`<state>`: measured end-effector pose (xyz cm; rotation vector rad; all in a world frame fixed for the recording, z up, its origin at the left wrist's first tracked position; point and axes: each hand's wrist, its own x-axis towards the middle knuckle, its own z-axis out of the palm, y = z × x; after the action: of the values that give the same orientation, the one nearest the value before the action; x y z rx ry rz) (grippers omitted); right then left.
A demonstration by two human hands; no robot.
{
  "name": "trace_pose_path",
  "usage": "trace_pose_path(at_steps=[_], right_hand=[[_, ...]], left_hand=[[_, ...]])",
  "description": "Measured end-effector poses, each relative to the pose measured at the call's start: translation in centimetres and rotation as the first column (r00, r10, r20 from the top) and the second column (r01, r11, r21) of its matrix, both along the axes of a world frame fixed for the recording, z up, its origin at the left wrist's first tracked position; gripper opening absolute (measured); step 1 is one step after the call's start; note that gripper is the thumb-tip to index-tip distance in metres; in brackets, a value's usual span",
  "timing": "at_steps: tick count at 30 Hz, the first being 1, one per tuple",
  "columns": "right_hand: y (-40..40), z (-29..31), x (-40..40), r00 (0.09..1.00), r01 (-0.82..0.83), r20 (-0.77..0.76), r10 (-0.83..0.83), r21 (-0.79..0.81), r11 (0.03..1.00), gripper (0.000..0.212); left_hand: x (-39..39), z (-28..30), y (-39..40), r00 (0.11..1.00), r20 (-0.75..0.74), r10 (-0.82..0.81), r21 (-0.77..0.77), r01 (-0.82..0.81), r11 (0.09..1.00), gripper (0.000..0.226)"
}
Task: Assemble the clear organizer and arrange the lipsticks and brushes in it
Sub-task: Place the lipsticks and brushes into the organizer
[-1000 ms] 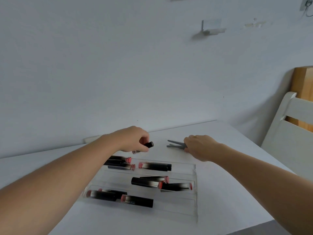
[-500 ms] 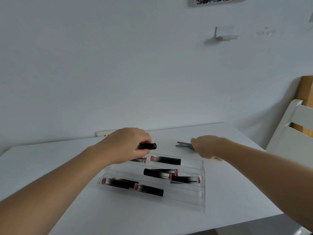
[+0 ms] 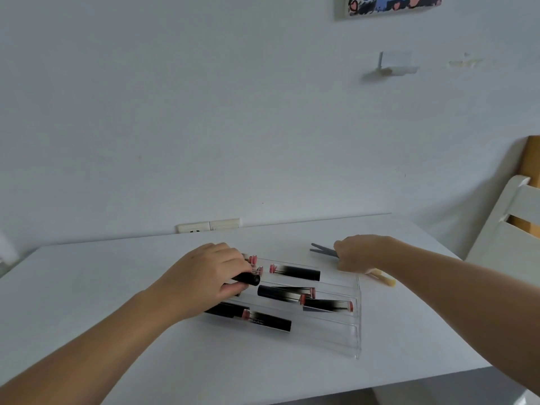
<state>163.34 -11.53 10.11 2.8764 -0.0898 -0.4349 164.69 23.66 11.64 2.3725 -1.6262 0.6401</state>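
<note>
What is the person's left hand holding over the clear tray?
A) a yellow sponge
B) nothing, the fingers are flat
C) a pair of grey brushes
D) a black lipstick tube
D: the left hand has its fingers curled in a grip round a black lipstick tube above the clear organizer, while the grey brush handles are at the right hand.

I see a plain white-painted wall (image 3: 204, 112) filling most of my view, evenly lit and without hard shadows. High up, above my right hand, hangs the lower edge of a colourful blue-and-pink picture (image 3: 391, 4), and below it a small clear plastic wall hook (image 3: 394, 67). Beyond my left hand, a white double wall socket (image 3: 208, 226) sits just above the far edge of the smooth white rectangular table (image 3: 87, 287). Right of my right arm stands a white slatted wooden chair (image 3: 508, 229), with a light-brown wooden panel (image 3: 533, 162) behind it.
</note>
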Motion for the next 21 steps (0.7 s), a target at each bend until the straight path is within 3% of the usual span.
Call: trace_pose_path(at_steps=[11, 15, 21], right_hand=[[-1.2, -2.2, 0.0, 0.973, 0.021, 0.227, -0.047, 0.115, 0.993, 0.004], [-1.9, -2.5, -0.5, 0.958, 0.040, 0.264, -0.111, 0.260, 0.965, 0.006], [-0.3, 0.6, -2.0, 0.885, -0.088, 0.426, -0.185, 0.545, 0.834, 0.012]], left_hand=[[0.6, -3.6, 0.9, 0.995, -0.073, 0.071, -0.093, -0.077, 0.993, 0.030], [0.7, -4.4, 1.1, 0.992, -0.061, 0.107, -0.152, -0.115, 0.982, 0.023], [0.7, -5.0, 1.1, 0.990, -0.091, 0.105, -0.203, -0.122, 0.972, 0.039]])
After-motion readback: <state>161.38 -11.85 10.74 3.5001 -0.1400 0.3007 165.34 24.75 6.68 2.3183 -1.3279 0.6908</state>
